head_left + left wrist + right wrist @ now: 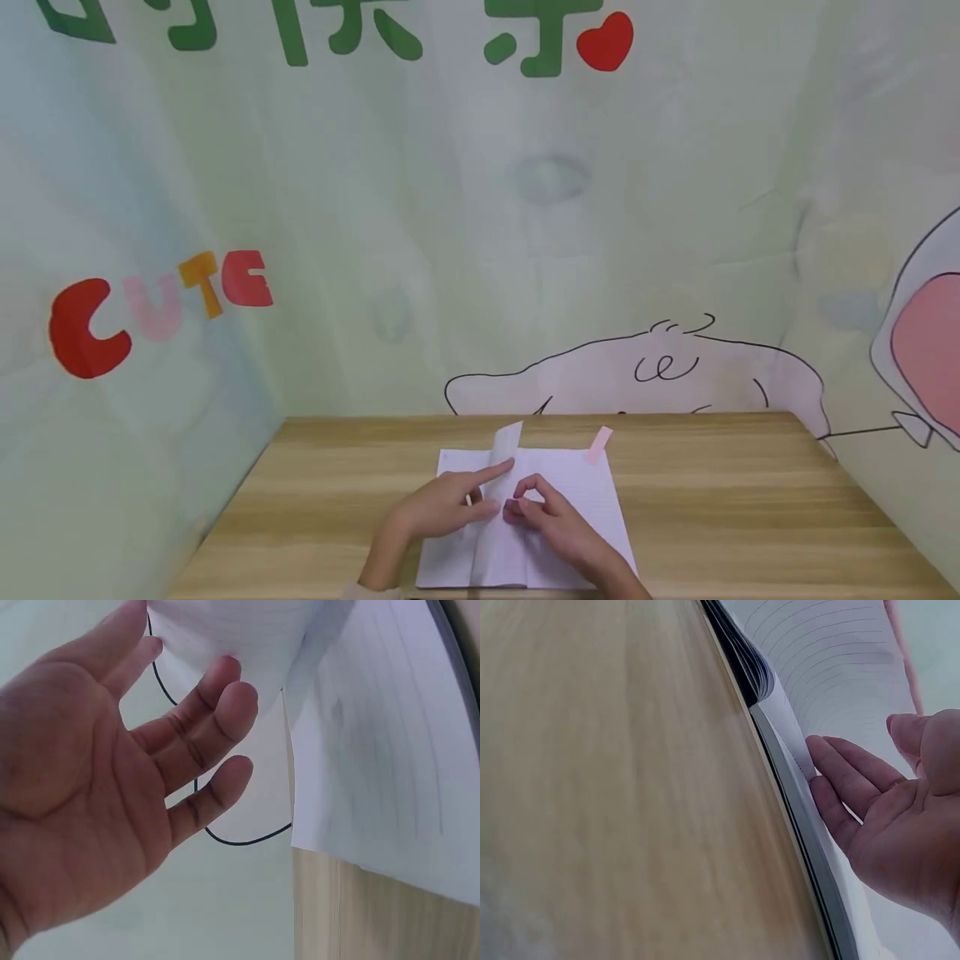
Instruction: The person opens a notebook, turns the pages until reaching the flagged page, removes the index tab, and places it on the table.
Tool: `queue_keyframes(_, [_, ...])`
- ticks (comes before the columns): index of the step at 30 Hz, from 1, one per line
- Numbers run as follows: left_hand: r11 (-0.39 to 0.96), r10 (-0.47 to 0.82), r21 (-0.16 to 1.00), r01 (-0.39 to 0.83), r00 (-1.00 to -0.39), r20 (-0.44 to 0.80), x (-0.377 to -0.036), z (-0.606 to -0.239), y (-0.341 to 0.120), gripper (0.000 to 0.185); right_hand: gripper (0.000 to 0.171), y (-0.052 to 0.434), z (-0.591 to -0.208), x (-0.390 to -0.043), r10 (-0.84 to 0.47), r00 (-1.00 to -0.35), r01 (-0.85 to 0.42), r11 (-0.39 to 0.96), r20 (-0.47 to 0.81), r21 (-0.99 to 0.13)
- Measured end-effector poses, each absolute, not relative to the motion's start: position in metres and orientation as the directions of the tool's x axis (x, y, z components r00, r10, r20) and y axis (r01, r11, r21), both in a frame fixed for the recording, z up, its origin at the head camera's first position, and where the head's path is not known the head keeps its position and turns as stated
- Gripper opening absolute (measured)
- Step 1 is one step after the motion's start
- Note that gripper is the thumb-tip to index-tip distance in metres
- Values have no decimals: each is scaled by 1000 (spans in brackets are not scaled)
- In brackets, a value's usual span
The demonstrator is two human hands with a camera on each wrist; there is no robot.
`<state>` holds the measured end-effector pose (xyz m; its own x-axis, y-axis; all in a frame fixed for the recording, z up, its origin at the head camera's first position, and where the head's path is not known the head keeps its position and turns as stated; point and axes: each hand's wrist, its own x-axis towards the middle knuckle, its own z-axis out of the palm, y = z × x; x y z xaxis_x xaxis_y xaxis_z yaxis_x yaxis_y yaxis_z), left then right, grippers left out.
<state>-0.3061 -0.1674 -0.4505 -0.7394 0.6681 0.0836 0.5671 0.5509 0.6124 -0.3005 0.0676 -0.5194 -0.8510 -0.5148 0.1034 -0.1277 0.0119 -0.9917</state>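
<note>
An open notebook (573, 467) with lined pages lies on the wooden table, and one or more of its leaves (504, 446) stand raised near the middle. My left hand (450, 502) is at the left of these leaves, its index finger stretched across them. In the left wrist view the palm (82, 757) shows, with the other fingers loosely bent. My right hand (553, 521) is over the right page, close to the fold. Its lower fingertips touch the curved page (832, 682) in the right wrist view, fingers fairly straight. Whether its thumb and index finger meet is unclear.
A pink sticky strip (599, 445) sticks up past the right page's top edge. Wooden tabletop (720, 500) extends on both sides of the notebook. A printed cloth backdrop (450, 250) with letters and cartoon drawings surrounds the table at the back and sides.
</note>
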Motion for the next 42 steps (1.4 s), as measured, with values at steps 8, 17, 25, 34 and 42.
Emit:
queue_keyframes(8, [560,675,558,612,-728,120,-305,-449,-162,53,33,67,-520,-302,-563,-817,-165,22,123,-986])
queue_keyframes(17, [588,617,568,576,-773,146,-309,-449,-161,46,51,81,-509,-303,-572,-816,-158,86,81,-984])
queue_keyframes(25, [609,602,566,555,-789,126,-313,-443,-164,48,54,88,-498,-306,-556,-830,-158,154,46,-975])
queue_keyframes(34, [694,540,481,536,-829,145,-306,-447,-167,61,58,89,-500,-299,-564,-826,-109,132,16,-985])
queue_keyframes(42, [750,517,416,514,-848,114,-300,-449,-162,57,55,94,-498,-301,-554,-832,-166,189,34,-968])
